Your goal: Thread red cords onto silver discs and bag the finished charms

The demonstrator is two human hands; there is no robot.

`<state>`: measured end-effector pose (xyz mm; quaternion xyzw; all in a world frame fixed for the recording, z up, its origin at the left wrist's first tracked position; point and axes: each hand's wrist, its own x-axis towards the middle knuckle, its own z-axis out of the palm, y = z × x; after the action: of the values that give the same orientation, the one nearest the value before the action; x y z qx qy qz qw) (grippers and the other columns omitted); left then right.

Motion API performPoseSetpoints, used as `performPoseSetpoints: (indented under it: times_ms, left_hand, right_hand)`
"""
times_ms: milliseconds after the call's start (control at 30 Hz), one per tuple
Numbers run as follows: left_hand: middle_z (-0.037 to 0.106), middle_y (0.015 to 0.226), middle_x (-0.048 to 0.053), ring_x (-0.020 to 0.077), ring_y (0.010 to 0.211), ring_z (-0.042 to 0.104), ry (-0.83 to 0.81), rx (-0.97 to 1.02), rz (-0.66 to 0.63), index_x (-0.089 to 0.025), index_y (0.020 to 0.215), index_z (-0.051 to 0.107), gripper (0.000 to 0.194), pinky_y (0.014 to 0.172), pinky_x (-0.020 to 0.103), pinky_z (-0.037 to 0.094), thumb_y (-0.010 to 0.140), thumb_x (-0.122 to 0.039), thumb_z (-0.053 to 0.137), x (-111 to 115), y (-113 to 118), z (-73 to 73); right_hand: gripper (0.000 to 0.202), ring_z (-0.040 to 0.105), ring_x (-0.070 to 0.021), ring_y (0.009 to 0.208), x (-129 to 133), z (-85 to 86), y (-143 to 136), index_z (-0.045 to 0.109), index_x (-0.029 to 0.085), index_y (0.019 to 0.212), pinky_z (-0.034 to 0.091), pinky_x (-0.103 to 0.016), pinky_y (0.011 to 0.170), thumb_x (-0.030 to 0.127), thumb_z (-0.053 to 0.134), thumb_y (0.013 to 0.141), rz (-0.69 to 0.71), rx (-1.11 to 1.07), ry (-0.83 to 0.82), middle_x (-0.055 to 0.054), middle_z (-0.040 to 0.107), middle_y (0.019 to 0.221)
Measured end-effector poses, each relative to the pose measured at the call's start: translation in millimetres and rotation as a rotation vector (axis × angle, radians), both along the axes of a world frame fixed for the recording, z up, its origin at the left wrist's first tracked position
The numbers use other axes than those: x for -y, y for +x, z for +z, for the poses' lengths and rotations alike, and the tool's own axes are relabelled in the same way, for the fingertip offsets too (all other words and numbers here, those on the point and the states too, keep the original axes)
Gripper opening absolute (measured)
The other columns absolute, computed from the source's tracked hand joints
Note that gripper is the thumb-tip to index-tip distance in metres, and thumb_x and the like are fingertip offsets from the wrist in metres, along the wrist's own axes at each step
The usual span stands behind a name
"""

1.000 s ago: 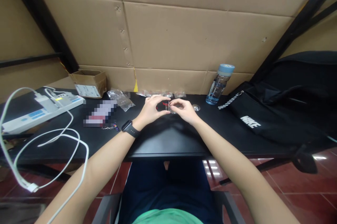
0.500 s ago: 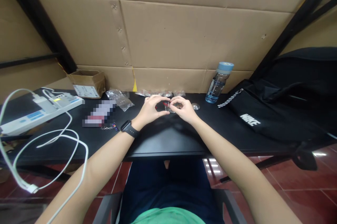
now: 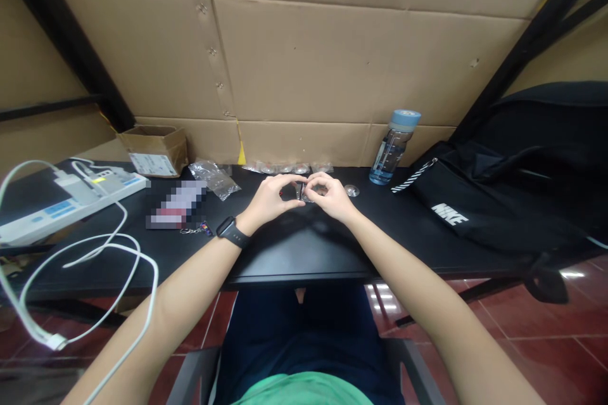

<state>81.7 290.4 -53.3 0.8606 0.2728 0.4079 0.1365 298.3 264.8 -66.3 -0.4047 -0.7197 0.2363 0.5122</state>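
Observation:
Above the far half of the black table, my left hand [image 3: 272, 197], with a black watch at the wrist, pinches a small thin piece [image 3: 301, 191] between thumb and fingertips. The piece stands nearly edge-on and looks dark and silvery; its kind is too small to tell. My right hand [image 3: 330, 196] meets it from the other side, thumb and forefinger pressed together at its edge. Fingers partly hide what they grip. Just right of that hand lies a small shiny round piece [image 3: 351, 191]. Behind both hands runs a row of small clear plastic packets [image 3: 278, 168].
On the left are a white power strip [image 3: 71, 205] with looping cables, an open cardboard box [image 3: 156, 151], a clear plastic bag [image 3: 216, 180], a blurred flat item [image 3: 178, 205] and a keychain [image 3: 204, 228]. At right stand a water bottle [image 3: 394, 148] and a black bag [image 3: 475, 202].
The view has shifted slightly. Both hands stay together at the small piece; red parts that showed between them are now mostly out of sight.

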Motion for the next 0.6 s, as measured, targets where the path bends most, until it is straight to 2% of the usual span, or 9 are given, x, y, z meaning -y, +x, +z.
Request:
performPoseSetpoints:
  times_ms: [67,167,233,400,500,600]
  left_hand:
    - [0.077,0.119,0.005,0.0264,0.109,0.073,-0.027,0.022,-0.013,-0.028,0.127,0.071,0.052,0.099,0.039,0.054,0.08,-0.045,0.086,-1,0,-1.1]
    - [0.075,0.125,0.005,0.0266,0.116,0.071,-0.127,0.123,-0.053,-0.027,0.127,0.066,0.055,0.102,0.039,0.054,0.079,-0.044,0.087,-3,1,-3.8]
    - [0.073,0.126,0.007,0.0275,0.119,0.071,-0.213,0.207,-0.055,-0.025,0.127,0.06,0.061,0.101,0.039,0.055,0.076,-0.043,0.089,-5,1,-6.0]
    - [0.073,0.122,0.008,0.0297,0.12,0.072,-0.363,0.274,-0.026,-0.026,0.122,0.048,0.065,0.091,0.038,0.056,0.075,-0.044,0.09,-8,2,-10.6]
    - [0.075,0.116,0.008,0.03,0.116,0.073,-0.391,0.222,-0.051,-0.026,0.121,0.048,0.064,0.092,0.039,0.056,0.075,-0.045,0.089,-7,2,-12.0]
    - [0.077,0.114,0.008,0.0288,0.112,0.074,-0.383,0.159,-0.073,-0.025,0.124,0.05,0.064,0.094,0.04,0.054,0.077,-0.048,0.087,-9,1,-11.5]
  right_hand:
    - [0.013,0.07,-0.0219,0.096,1,1.1,1,0.072,0.02,0.091,0.058,-0.03,0.07,0.031,0.074,0.084,0.03,-0.023,0.001,-0.008,0.068,0.11]
    - [0.044,0.071,-0.0229,0.103,4,3.4,3,0.066,0.025,0.122,0.06,-0.031,0.074,0.025,0.077,0.08,0.102,0.025,0.034,-0.009,0.067,0.126]
    - [0.061,0.071,-0.0236,0.106,5,4.3,5,0.061,0.028,0.135,0.061,-0.033,0.079,0.023,0.079,0.077,0.131,0.104,0.069,-0.01,0.064,0.136]
    - [0.067,0.073,-0.0243,0.103,5,3.6,4,0.061,0.029,0.14,0.064,-0.037,0.081,0.028,0.084,0.077,0.13,0.165,0.103,-0.011,0.062,0.136]
    - [0.057,0.072,-0.0244,0.104,5,4.6,1,0.064,0.03,0.138,0.063,-0.039,0.086,0.03,0.08,0.083,0.103,0.199,0.142,-0.011,0.064,0.135]
    - [0.043,0.07,-0.0264,0.11,6,6.4,0,0.07,0.028,0.128,0.061,-0.042,0.094,0.03,0.079,0.086,0.096,0.251,0.18,-0.01,0.068,0.129]
